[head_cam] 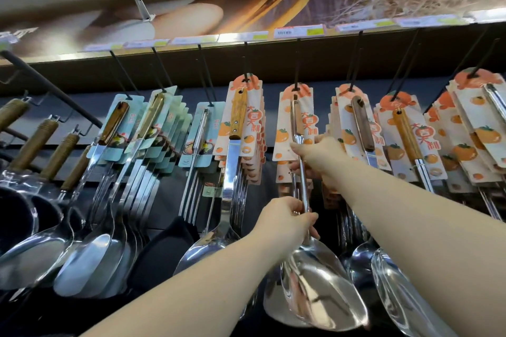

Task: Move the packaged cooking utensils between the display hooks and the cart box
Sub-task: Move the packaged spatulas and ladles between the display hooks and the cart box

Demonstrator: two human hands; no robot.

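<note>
A steel spatula on an orange-printed card hangs from a black display hook at the centre. My left hand grips its metal shaft low down, just above the blade. Higher up, my right hand pinches the shaft at the bottom edge of the card. More carded spatulas hang behind this one on the same hook. The cart box is out of view.
Rows of carded utensils fill the neighbouring hooks: wood-handled turners to the left, teal-carded ladles further left, orange-carded ones to the right. Wooden-handled ladles hang at far left. A price-tag rail runs overhead.
</note>
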